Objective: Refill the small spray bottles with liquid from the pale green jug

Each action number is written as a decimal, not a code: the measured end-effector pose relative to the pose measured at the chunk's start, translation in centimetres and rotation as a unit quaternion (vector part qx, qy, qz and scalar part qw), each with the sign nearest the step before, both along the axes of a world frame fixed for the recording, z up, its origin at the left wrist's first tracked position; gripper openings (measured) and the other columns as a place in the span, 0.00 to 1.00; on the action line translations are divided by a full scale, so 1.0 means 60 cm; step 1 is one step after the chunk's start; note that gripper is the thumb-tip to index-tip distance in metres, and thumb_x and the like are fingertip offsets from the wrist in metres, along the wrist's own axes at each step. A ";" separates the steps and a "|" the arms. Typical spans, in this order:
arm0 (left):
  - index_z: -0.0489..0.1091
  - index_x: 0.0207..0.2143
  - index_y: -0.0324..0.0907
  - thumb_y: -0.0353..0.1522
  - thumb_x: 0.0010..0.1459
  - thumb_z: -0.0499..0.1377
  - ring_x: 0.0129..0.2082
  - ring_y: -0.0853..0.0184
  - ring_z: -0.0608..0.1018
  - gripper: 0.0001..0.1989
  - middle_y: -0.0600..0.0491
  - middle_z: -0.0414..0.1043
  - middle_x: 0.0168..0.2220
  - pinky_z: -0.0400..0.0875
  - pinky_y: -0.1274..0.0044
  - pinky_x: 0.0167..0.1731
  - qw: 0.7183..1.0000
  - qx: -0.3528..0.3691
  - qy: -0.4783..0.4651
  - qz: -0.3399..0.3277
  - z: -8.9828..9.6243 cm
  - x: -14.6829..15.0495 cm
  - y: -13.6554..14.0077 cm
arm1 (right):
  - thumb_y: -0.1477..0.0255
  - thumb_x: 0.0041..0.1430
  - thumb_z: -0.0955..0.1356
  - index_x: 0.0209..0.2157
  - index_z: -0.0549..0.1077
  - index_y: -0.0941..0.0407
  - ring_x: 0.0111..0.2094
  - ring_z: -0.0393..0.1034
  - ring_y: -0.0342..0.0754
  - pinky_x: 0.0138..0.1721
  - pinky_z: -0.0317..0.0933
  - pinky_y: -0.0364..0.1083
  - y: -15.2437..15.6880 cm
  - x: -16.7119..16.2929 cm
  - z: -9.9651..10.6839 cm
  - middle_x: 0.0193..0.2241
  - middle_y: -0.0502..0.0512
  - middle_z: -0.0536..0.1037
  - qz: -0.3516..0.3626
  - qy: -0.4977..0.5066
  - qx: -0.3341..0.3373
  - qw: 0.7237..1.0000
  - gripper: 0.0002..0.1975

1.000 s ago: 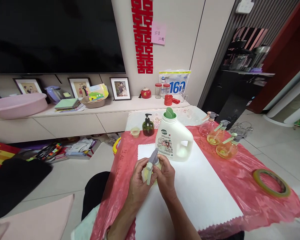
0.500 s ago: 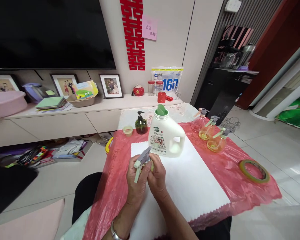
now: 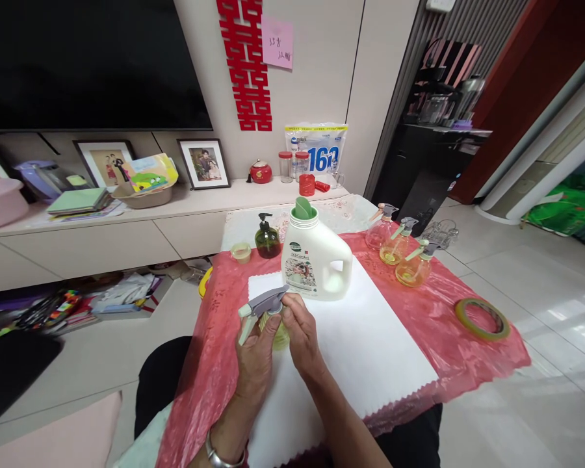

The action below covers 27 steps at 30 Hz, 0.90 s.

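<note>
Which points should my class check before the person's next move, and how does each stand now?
1. Left hand holding the small yellow-tinted spray bottle: ok.
2. Right hand at the bottle's neck, near its grey plastic trigger head: ok.
3. Trigger head fully tightened: cannot tell, the fingers partly hide the neck.
4. Large white plastic jug upright: ok.
5. Jug capped: not ok, its green plastic spout is exposed.
6. Three other tinted, transparent spray bottles upright: ok.

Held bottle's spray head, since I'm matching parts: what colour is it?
The spray head is greyish purple with a pale green trigger; see head view.
</note>
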<state>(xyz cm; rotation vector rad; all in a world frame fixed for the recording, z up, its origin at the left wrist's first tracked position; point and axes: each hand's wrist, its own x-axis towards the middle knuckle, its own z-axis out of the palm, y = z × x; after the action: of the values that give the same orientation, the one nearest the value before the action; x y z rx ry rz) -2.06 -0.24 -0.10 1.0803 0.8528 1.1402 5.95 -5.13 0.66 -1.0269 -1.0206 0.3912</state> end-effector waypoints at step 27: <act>0.77 0.42 0.44 0.43 0.47 0.73 0.45 0.63 0.80 0.22 0.52 0.80 0.43 0.73 0.73 0.49 0.997 0.020 -0.077 0.014 -0.003 0.004 0.004 | 0.62 0.71 0.68 0.48 0.75 0.58 0.49 0.68 0.51 0.55 0.62 0.46 0.005 0.000 0.004 0.45 0.55 0.73 0.051 0.071 -0.003 0.996 0.14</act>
<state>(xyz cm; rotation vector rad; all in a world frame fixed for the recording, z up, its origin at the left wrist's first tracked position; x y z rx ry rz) -1.83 -0.02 -0.27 1.0014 0.7281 1.2510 5.93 -4.83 0.90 -0.9408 -0.9457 0.5434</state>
